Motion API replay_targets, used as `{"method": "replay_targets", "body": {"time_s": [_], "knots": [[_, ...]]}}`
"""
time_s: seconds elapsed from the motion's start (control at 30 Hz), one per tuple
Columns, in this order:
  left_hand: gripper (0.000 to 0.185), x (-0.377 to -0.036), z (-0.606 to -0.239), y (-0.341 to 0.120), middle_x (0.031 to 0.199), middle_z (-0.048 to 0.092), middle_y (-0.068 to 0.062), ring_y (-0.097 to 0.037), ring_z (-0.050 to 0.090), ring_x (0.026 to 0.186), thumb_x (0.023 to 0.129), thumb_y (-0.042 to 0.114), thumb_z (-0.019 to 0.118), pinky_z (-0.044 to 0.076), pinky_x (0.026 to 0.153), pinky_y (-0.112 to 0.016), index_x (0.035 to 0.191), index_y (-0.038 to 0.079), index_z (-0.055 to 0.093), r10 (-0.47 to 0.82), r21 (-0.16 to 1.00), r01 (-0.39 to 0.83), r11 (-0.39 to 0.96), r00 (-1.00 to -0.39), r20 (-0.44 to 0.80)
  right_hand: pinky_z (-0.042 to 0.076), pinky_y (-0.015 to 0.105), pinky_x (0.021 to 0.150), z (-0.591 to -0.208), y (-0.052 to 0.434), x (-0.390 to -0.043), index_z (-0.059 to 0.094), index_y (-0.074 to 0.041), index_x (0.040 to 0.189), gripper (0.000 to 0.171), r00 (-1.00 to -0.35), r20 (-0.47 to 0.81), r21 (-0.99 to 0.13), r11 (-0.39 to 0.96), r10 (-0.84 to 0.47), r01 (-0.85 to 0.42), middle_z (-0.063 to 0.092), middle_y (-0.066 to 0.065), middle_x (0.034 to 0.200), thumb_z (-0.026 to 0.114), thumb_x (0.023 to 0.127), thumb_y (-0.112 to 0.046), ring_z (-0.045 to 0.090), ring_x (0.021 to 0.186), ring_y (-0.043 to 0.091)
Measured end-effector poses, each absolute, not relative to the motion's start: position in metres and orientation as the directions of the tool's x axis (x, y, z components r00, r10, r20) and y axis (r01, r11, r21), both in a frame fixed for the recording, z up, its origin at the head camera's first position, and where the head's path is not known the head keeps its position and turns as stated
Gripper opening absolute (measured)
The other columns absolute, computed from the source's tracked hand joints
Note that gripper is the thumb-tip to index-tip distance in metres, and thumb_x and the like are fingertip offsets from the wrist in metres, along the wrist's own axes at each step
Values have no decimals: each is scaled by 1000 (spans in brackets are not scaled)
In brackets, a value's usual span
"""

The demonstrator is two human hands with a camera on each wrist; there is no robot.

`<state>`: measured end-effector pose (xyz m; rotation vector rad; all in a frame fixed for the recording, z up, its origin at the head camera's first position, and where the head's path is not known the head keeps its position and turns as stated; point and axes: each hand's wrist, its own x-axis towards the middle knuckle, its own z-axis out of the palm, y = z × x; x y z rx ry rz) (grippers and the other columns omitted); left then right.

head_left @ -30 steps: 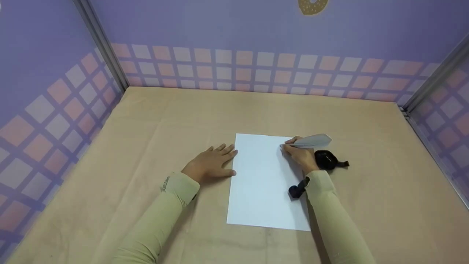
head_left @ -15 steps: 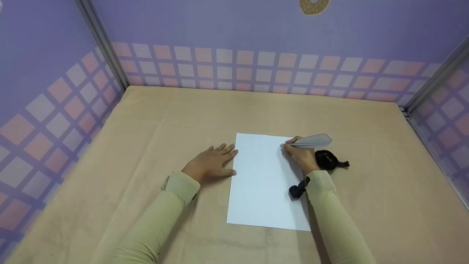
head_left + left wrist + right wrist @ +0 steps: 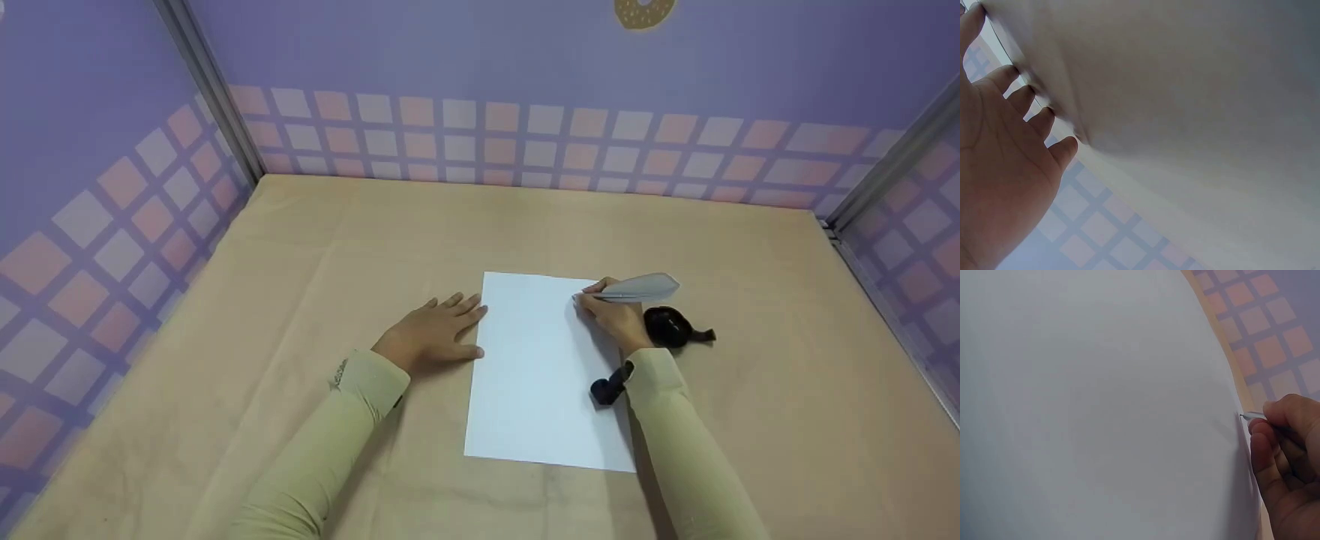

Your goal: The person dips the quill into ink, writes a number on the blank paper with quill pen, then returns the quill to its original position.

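White paper [image 3: 540, 375] lies flat on the tan surface [image 3: 300, 247], roughly in the middle and a little toward the right. Near its far right corner the right hand [image 3: 616, 315] pinches a grey feather-shaped pen [image 3: 637, 289] with curled fingers, the tip touching the sheet. Just beside that hand, off the paper's right edge, sits a black object [image 3: 671, 328] on the surface. The left hand [image 3: 431, 337] rests flat with fingers spread and relaxed, fingertips at the paper's left edge. Lilac walls [image 3: 450, 67] with checked tiling enclose the surface.
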<state>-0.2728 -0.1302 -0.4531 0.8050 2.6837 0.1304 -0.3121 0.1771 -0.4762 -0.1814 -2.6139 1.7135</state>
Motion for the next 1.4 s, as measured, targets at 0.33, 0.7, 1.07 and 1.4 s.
{"method": "replay_targets", "body": {"time_s": [0.33,0.7,1.07,1.4], "knots": [[78,-271,-451,-130,163,10,-1,-25,9,150,94,62,40,14,121,-50,156,20,18,564,197,528,826,-783,-263,44,18,64,-474,176,-312,63,-13,83,6,-990,-106,-911,388,98,136,62,-10,76,69,83,-13,53,74,9],[79,-271,-452,-129,163,7,2,-23,7,151,94,63,40,13,121,-49,156,22,15,550,196,514,835,-785,-286,44,18,63,-474,175,-311,63,-11,84,7,-993,-83,-911,397,85,110,63,-9,75,70,84,-12,53,71,8],[78,-271,-450,-130,163,8,1,-24,7,151,94,61,43,13,121,-51,156,21,17,566,230,519,823,-779,-268,44,17,63,-473,175,-313,61,-12,85,8,-994,-85,-892,441,64,104,61,-11,73,68,84,-15,53,72,7],[78,-271,-452,-132,163,8,2,-23,7,151,93,62,42,13,121,-51,156,22,17,564,228,518,825,-783,-262,46,17,65,-474,175,-311,64,-13,86,6,-996,-84,-924,371,39,93,63,-11,75,69,83,-13,55,73,7]]}}
